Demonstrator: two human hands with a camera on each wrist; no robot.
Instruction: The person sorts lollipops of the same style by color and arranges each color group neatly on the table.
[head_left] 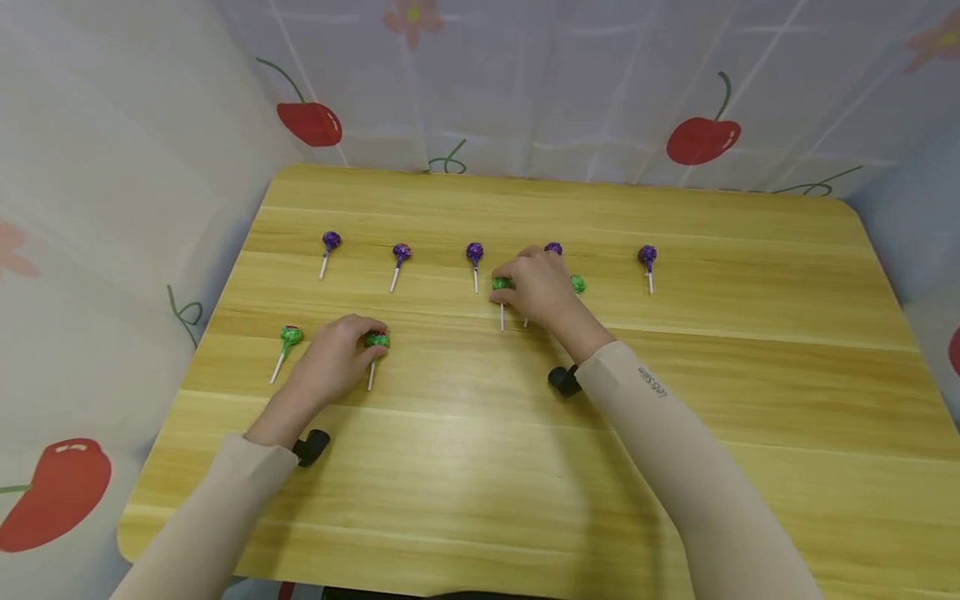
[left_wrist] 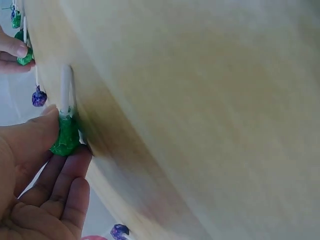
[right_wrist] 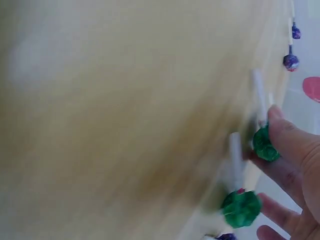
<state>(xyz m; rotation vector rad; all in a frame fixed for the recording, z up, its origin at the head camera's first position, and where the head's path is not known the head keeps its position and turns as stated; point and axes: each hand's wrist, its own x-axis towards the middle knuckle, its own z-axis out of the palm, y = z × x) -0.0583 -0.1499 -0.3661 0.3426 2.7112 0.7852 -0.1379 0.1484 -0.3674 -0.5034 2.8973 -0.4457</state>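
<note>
My left hand [head_left: 333, 360] pinches the wrapped head of a green lollipop [left_wrist: 65, 135] between thumb and fingers. The white stick of this lollipop points toward the table's front edge. Farther right, my right hand [head_left: 536, 287] grips another green lollipop [right_wrist: 265, 143] by its head, its stick also pointing to the front. Just beside those right fingers is a further green lollipop [right_wrist: 241, 208], partly covered by the hand in the head view. One more green lollipop [head_left: 291, 335] lies left of my left hand. Behind my right hand, a purple lollipop [head_left: 553, 247] is mostly hidden.
Along the back of the wooden table [head_left: 465, 500] runs a row of several purple lollipops, from the leftmost purple lollipop [head_left: 331, 239] to the rightmost purple lollipop [head_left: 647, 255]. Curtains with cherry prints [head_left: 703, 140] hang behind and beside the table. Small black devices [head_left: 564, 381] sit at both wrists.
</note>
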